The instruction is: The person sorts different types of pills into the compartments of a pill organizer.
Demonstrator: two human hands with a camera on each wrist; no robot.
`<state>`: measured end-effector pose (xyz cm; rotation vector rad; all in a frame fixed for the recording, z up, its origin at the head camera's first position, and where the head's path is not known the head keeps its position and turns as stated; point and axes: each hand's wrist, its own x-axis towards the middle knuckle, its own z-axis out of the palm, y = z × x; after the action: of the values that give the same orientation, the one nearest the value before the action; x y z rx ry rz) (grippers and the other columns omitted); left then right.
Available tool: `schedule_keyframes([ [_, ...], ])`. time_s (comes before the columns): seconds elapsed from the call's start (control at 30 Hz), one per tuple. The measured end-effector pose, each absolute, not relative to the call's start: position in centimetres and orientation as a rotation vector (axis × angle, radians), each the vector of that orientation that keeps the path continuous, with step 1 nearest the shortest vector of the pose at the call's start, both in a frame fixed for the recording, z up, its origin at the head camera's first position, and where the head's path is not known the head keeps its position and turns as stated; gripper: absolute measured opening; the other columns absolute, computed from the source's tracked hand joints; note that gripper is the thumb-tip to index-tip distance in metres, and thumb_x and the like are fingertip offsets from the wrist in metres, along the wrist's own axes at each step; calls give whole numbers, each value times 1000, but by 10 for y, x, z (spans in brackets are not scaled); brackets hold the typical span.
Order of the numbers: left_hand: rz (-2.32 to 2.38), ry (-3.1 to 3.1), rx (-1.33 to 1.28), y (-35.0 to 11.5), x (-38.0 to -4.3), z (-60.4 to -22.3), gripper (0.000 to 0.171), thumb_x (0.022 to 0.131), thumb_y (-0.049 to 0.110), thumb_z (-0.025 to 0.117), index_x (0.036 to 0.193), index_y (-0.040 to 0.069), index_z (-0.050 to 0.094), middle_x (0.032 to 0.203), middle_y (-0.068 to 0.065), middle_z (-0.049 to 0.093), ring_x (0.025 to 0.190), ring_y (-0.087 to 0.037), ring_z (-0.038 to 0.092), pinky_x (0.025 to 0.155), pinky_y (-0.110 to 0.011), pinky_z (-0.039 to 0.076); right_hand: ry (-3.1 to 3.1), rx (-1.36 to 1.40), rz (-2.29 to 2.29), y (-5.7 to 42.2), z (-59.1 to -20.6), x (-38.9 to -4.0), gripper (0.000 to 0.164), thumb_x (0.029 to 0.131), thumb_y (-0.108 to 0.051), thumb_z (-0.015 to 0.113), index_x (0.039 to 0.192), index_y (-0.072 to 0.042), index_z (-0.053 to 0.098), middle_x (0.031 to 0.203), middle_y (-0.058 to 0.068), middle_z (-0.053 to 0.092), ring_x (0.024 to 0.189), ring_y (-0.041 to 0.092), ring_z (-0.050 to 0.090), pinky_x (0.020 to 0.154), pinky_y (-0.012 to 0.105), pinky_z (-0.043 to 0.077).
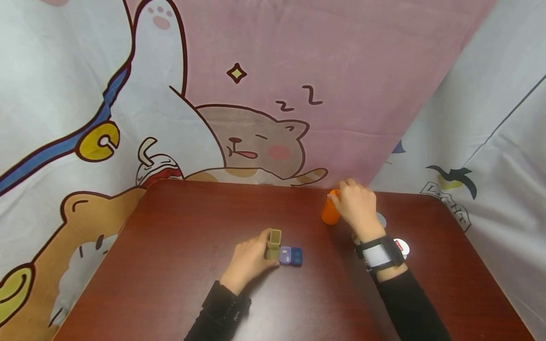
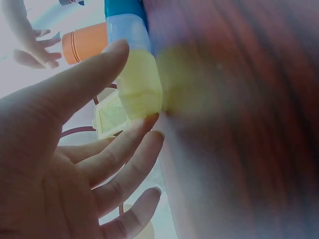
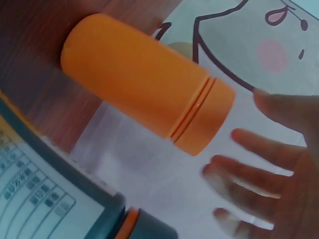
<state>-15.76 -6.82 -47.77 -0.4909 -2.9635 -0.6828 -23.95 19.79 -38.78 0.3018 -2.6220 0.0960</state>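
Note:
A small pill organizer (image 1: 285, 255) stands on the table, its joined boxes yellow, lilac and dark blue. The lid (image 1: 276, 236) of the yellow box (image 2: 141, 82) is raised. My left hand (image 1: 251, 255) holds the organizer at its yellow end, thumb on one side and fingertips on the other. Further back to the right stands an upright orange bottle (image 3: 137, 74) with its ridged orange cap (image 3: 207, 117) on. Just off that cap, my right hand (image 3: 269, 169) has its fingers loosely spread, with a gap showing in the right wrist view. Whatever lies inside the yellow box is hidden.
A labelled bottle with a dark cap (image 3: 147, 226) stands beside the orange one. Near my right wrist are a white-topped container (image 1: 402, 248) and a greyish round top (image 1: 381, 219), partly covered by the arm. A printed cloth (image 1: 341, 94) hangs behind the table (image 1: 192, 227).

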Motion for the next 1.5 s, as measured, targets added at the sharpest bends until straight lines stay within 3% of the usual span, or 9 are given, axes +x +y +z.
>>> schedule_keyframes([
  [0.2, -693, -2973, -493, -68, -158, -477, 88, 59, 43, 78, 131, 9, 39, 94, 2, 63, 81, -15, 57, 69, -40, 46, -2816, 256, 91, 198, -395, -242, 47, 74, -46, 66, 93, -4, 57, 77, 12, 54, 65, 35, 55, 53, 47, 43],
  [0.43, -681, -2993, -494, -69, -159, -478, 90, 60, 48, 76, 132, 9, 39, 97, 4, 62, 83, -15, 58, 71, -40, 46, -2802, 242, 108, 197, -406, -245, 42, 73, -36, 70, 94, -3, 56, 80, 13, 55, 65, 35, 56, 51, 47, 43],
  [0.7, -667, -2985, -513, -72, -155, -478, 88, 60, 46, 76, 131, 9, 40, 101, 4, 63, 87, -15, 57, 73, -41, 46, -2765, 247, 176, 202, -410, -231, 44, 72, -38, 69, 100, -5, 58, 80, 11, 54, 63, 32, 55, 50, 45, 43],
  [1.13, -508, -2910, -426, -85, -132, -474, 66, 65, 42, 75, 120, 11, 54, 108, -3, 61, 95, -23, 58, 78, -43, 46, -2595, 334, 196, 193, -421, -165, 48, 67, -40, 71, 103, -10, 62, 86, 7, 56, 58, 27, 53, 47, 40, 44],
  [1.5, -622, -2875, -618, -82, -99, -458, 62, 71, 49, 67, 122, 18, 52, 115, 1, 58, 103, -20, 55, 85, -43, 44, -2434, 527, 308, 161, -430, -98, 47, 67, -38, 67, 107, -15, 63, 93, 4, 56, 73, 23, 54, 62, 38, 43],
])
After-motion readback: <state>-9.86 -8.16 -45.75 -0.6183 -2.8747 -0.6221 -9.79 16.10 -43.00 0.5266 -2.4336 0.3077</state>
